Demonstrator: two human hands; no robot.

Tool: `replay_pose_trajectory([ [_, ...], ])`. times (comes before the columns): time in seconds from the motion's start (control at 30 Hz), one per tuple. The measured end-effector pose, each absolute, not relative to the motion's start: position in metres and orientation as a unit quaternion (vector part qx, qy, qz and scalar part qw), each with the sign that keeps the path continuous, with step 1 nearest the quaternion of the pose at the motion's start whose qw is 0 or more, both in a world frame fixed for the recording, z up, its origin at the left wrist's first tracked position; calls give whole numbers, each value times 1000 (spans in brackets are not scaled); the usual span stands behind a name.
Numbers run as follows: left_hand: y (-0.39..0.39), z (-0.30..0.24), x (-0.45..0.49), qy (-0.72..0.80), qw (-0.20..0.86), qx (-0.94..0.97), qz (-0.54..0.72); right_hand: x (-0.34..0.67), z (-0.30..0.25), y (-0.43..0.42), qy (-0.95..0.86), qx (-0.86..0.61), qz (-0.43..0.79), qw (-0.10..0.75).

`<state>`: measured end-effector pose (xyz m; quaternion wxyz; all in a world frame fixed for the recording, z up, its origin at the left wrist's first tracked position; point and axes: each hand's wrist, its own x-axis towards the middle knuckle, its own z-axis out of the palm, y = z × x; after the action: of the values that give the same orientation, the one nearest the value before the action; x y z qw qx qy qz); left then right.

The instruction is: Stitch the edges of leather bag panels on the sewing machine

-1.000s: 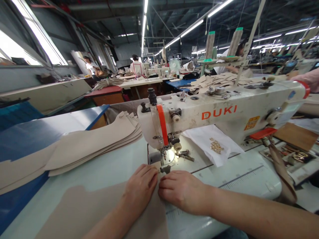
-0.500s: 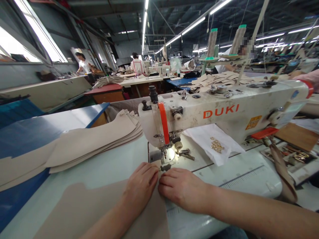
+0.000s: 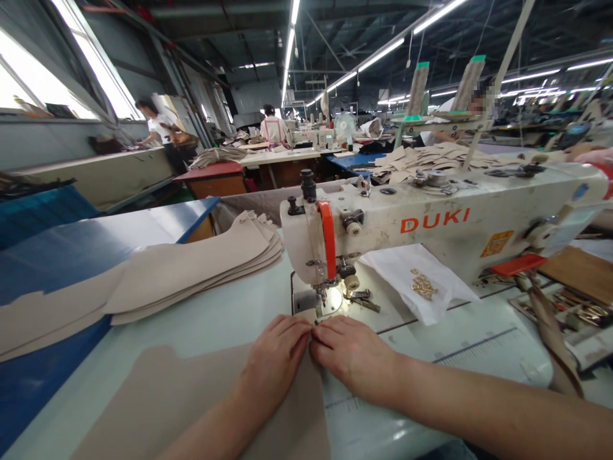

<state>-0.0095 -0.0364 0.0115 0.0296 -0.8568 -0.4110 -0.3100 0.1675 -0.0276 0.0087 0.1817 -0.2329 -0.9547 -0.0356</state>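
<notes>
A beige fabric panel (image 3: 201, 390) lies flat on the pale sewing table, its top corner near the needle area of the white sewing machine (image 3: 431, 211). My left hand (image 3: 278, 358) rests over this corner, thumb and fingertips pinched on it. Directly beside it my right hand (image 3: 354, 354) is closed, its fingertips meeting the left ones at the panel's edge. What the right fingers pinch is hidden, apart from a tiny dark bit between the hands. A short beige end (image 3: 305, 315) sticks out beyond the left fingertips, just before the lit needle plate (image 3: 331, 301).
Stacked beige panels (image 3: 191, 275) lie to the left. Gold-coloured metal rings (image 3: 424, 286) sit on a white sheet (image 3: 383, 262) under the machine arm. Small metal parts (image 3: 363, 299) lie by the needle plate. A tool tray (image 3: 582, 313) stands right. Other people work behind.
Both hands have drawn closer together at the fingertips. The dark grey piece that showed between them is now almost fully covered. The whole view has shifted slightly.
</notes>
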Motion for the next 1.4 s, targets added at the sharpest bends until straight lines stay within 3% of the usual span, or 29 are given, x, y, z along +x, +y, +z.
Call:
replay_pose_trajectory([
  [1.4, 10, 5, 6, -425, 30, -841, -333, 186, 13, 4, -942, -302, -6, 147],
])
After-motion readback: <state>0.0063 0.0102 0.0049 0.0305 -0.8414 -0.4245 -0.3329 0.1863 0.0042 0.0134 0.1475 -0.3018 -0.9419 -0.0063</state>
